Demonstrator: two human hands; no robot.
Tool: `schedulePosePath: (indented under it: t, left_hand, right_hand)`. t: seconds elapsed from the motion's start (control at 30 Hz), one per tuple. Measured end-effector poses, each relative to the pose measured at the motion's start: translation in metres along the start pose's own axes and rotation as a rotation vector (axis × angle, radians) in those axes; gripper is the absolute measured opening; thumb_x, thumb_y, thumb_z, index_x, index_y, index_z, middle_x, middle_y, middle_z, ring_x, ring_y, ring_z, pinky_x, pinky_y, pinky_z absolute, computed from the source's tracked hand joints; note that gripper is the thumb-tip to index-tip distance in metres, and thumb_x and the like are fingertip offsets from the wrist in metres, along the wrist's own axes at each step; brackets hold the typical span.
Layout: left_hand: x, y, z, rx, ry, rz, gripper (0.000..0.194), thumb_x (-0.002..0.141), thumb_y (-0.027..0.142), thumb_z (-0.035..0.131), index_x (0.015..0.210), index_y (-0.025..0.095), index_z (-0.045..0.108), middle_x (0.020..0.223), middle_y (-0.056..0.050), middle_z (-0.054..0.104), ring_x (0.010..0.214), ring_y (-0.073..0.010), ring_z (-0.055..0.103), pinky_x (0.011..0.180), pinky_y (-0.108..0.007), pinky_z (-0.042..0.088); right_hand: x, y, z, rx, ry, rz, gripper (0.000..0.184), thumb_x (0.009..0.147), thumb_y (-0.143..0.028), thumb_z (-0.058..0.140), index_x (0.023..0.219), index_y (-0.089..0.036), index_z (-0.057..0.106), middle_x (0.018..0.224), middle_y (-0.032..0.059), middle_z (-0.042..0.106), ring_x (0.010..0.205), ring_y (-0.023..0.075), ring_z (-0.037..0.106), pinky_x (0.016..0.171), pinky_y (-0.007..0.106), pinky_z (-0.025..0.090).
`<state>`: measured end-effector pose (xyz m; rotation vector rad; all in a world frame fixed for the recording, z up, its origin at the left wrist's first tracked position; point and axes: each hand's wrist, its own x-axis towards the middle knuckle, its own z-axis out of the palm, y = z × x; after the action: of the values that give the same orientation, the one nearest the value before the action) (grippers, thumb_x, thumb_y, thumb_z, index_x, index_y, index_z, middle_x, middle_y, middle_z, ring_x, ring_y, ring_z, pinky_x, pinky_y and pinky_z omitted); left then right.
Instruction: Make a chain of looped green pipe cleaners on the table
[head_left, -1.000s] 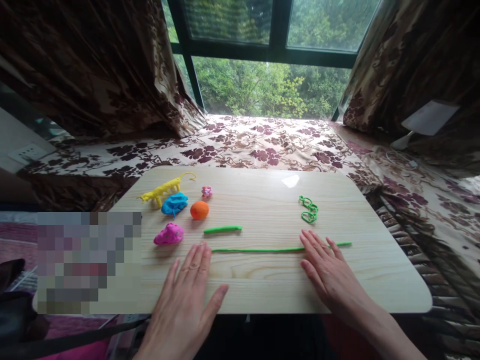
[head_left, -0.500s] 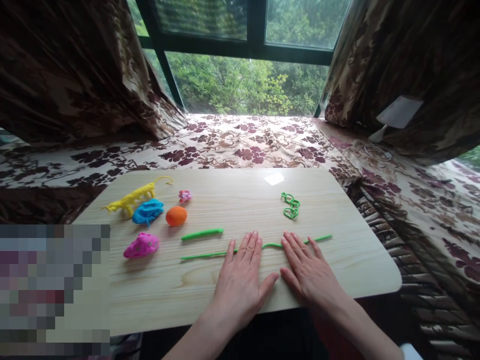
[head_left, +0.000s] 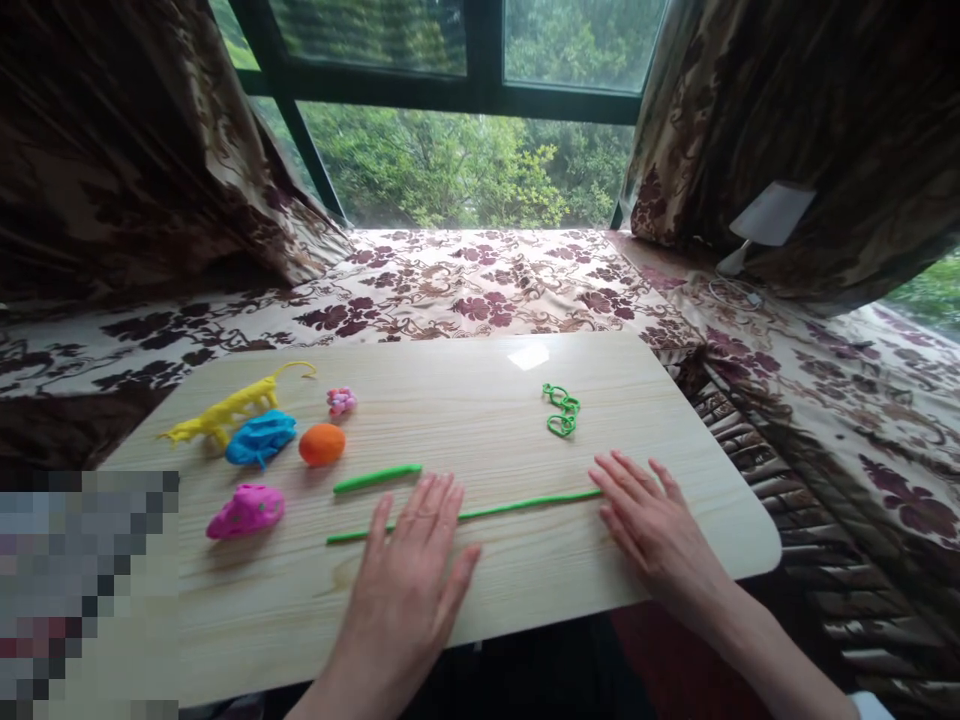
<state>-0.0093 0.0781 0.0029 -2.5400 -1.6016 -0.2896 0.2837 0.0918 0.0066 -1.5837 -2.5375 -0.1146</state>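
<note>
Bare, five-fingered left grip (head_left: 411, 568) towards seven o'clock, its forearm (head_left: 352, 672) uncovered as far as it shows; bare, five-fingered right grip (head_left: 646, 520) towards four; a white fabric sleeve cuff (head_left: 874, 706) farther out at four o'clock.

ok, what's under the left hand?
The thin green strand passes under the left hand, showing on both sides of it. The covered stretch is hidden, as is the table below the palm; can't tell whether anything else lies there.

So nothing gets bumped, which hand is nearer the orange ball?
Left. The left hand lies right of the orange ball and closer to the camera; the right hand is much farther right.
</note>
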Motion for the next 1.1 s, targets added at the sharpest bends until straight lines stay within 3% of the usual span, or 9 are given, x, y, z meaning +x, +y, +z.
schedulePosePath:
  t: [0.13, 0.23, 0.4, 0.57, 0.77, 0.83, 0.93, 1.03, 1.1]
  left_hand:
    - [-0.019, -0.051, -0.001, 0.057, 0.094, -0.126, 0.041, 0.083, 0.035, 0.04, 0.121, 0.019, 0.047, 0.123, -0.008, 0.054, 0.118, -0.0251, 0.043, 0.106, -0.05, 0.016]
    - [-0.029, -0.076, 0.002, 0.1, 0.106, -0.142, 0.031, 0.082, 0.034, 0.043, 0.108, 0.022, 0.055, 0.107, -0.007, 0.06, 0.105, -0.0251, 0.052, 0.103, -0.051, 0.02]
    - [-0.023, -0.082, 0.0, 0.093, 0.101, -0.124, 0.018, 0.081, 0.032, 0.046, 0.091, 0.025, 0.059, 0.096, -0.004, 0.062, 0.096, -0.0237, 0.054, 0.101, -0.051, 0.022]
    - [-0.022, -0.085, 0.0, 0.051, 0.111, -0.104, 0.015, 0.08, 0.033, 0.047, 0.084, 0.025, 0.058, 0.089, -0.002, 0.064, 0.091, -0.0225, 0.056, 0.1, -0.05, 0.023]
    - [-0.033, -0.097, -0.003, 0.031, 0.082, -0.082, 0.021, 0.079, 0.036, 0.048, 0.093, 0.024, 0.059, 0.095, -0.004, 0.063, 0.096, -0.0233, 0.055, 0.099, -0.049, 0.026]
    - [-0.03, -0.083, -0.01, 0.015, 0.118, -0.065, 0.029, 0.08, 0.035, 0.046, 0.105, 0.023, 0.056, 0.107, -0.006, 0.06, 0.104, -0.0243, 0.052, 0.101, -0.05, 0.024]
    - [-0.008, -0.032, -0.019, -0.053, 0.158, 0.006, 0.046, 0.083, 0.031, 0.042, 0.127, 0.017, 0.04, 0.131, -0.01, 0.046, 0.122, -0.0241, 0.038, 0.104, -0.046, 0.023]
    - [0.022, 0.031, -0.014, -0.113, 0.012, 0.175, 0.054, 0.086, 0.035, 0.037, 0.136, 0.017, 0.025, 0.143, -0.007, 0.029, 0.131, -0.0221, 0.022, 0.107, -0.043, 0.02]
    - [0.036, 0.06, -0.002, -0.135, -0.054, 0.2, 0.059, 0.087, 0.046, 0.031, 0.138, 0.017, 0.022, 0.145, -0.006, 0.024, 0.133, -0.0223, 0.018, 0.107, -0.043, 0.018]
  right_hand:
    - [-0.006, 0.039, 0.001, -0.015, 0.08, 0.127, 0.031, 0.087, -0.025, 0.04, 0.115, -0.019, 0.053, 0.119, 0.0077, 0.055, 0.117, 0.0244, 0.041, 0.099, 0.046, 0.024]
    - [-0.01, 0.046, 0.002, 0.025, 0.099, 0.162, 0.024, 0.085, -0.024, 0.044, 0.104, -0.021, 0.059, 0.104, 0.007, 0.059, 0.101, 0.0228, 0.051, 0.09, 0.039, 0.036]
    - [-0.005, 0.036, -0.006, 0.12, 0.084, 0.183, 0.016, 0.086, -0.022, 0.044, 0.088, -0.02, 0.059, 0.09, 0.0049, 0.061, 0.087, 0.0196, 0.055, 0.079, 0.032, 0.041]
    - [-0.005, 0.033, -0.01, 0.152, 0.12, 0.174, 0.016, 0.087, -0.024, 0.043, 0.092, -0.021, 0.058, 0.091, 0.0043, 0.061, 0.086, 0.0184, 0.056, 0.079, 0.031, 0.042]
    - [-0.016, 0.053, -0.004, 0.14, 0.102, 0.156, 0.025, 0.087, -0.023, 0.042, 0.106, -0.019, 0.057, 0.103, 0.0069, 0.06, 0.097, 0.0202, 0.054, 0.084, 0.033, 0.043]
    - [-0.019, 0.053, -0.005, 0.111, 0.126, 0.173, 0.029, 0.088, -0.023, 0.039, 0.112, -0.018, 0.054, 0.111, 0.0082, 0.058, 0.104, 0.0206, 0.051, 0.09, 0.034, 0.04]
    - [-0.014, 0.035, -0.005, 0.058, 0.11, 0.115, 0.037, 0.09, -0.023, 0.034, 0.125, -0.015, 0.045, 0.128, 0.0087, 0.047, 0.119, 0.0208, 0.04, 0.1, 0.039, 0.029]
    - [-0.008, 0.009, 0.003, -0.022, 0.01, 0.051, 0.047, 0.09, -0.028, 0.033, 0.133, -0.011, 0.033, 0.14, 0.011, 0.031, 0.129, 0.0243, 0.025, 0.104, 0.045, 0.02]
    - [-0.012, -0.001, 0.009, -0.064, -0.048, 0.047, 0.053, 0.09, -0.034, 0.034, 0.136, -0.009, 0.028, 0.143, 0.0133, 0.024, 0.131, 0.0261, 0.02, 0.104, 0.047, 0.02]
